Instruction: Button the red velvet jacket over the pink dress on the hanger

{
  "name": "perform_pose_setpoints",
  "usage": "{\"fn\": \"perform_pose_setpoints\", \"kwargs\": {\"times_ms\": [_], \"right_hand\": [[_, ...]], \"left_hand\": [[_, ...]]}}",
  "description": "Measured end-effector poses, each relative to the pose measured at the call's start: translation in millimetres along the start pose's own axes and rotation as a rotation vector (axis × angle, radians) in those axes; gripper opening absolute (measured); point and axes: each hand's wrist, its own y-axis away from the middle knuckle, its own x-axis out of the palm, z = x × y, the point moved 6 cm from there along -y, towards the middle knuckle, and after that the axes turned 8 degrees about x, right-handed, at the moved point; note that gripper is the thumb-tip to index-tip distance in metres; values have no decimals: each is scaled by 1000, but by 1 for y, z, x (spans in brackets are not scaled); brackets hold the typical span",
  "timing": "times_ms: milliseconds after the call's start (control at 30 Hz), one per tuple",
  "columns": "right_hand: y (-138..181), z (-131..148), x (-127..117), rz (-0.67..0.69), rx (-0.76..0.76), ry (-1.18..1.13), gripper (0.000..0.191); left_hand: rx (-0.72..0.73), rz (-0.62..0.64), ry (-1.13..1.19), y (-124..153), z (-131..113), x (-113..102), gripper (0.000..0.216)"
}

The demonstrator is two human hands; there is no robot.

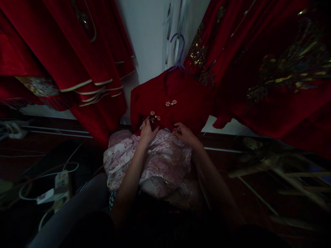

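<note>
A small dark red velvet jacket (pixel 186 103) hangs on a purple hanger (pixel 178 51) in front of me, with pearl flower clasps (pixel 171 102) down its front. My left hand (pixel 147 132) is closed on the jacket's lower front edge right by the lower pearl clasp (pixel 154 117). Pinching the hem a little to the right is my right hand (pixel 184 132). Below both hands spreads a pink and gold brocade skirt (pixel 155 162).
More red velvet garments with gold trim (pixel 85 62) hang at the left, and embroidered ones (pixel 271 69) at the right. A white power strip with cables (pixel 60 187) lies on the dark floor at the lower left. Pale wooden legs (pixel 284 172) stand at the right.
</note>
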Motion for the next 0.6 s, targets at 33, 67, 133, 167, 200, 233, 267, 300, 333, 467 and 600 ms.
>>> {"fn": "perform_pose_setpoints", "kwargs": {"times_ms": [33,67,133,167,200,233,267,300,333,467,600], "right_hand": [[0,0,0,11,5,3,27],[0,0,1,26,13,0,22],[0,-1,0,56,38,-6,15],[0,-2,-1,62,54,2,13],[0,-3,-3,57,71,22,12],[0,-4,-5,43,81,52,11],[1,-5,-9,24,80,83,11],[1,-5,-12,9,69,100,12],[2,-5,-16,0,60,95,14],[4,-12,-35,-17,78,-37,21],[6,-8,-63,-161,52,-187,26]], "left_hand": [[-18,14,-9,-1,3,-1,70],[-45,33,-22,-1,7,-1,67],[-111,88,-57,-1,16,-1,58],[-144,116,-73,-1,20,-1,50],[-165,137,-78,-1,24,0,40],[-163,149,-69,-1,26,0,31],[-140,148,-52,-2,26,-1,22],[-106,130,-35,-3,25,-3,15],[-70,99,-20,-4,23,-5,10],[1,-100,84,-8,13,-25,10],[73,-305,242,-10,-11,-56,17]]}}
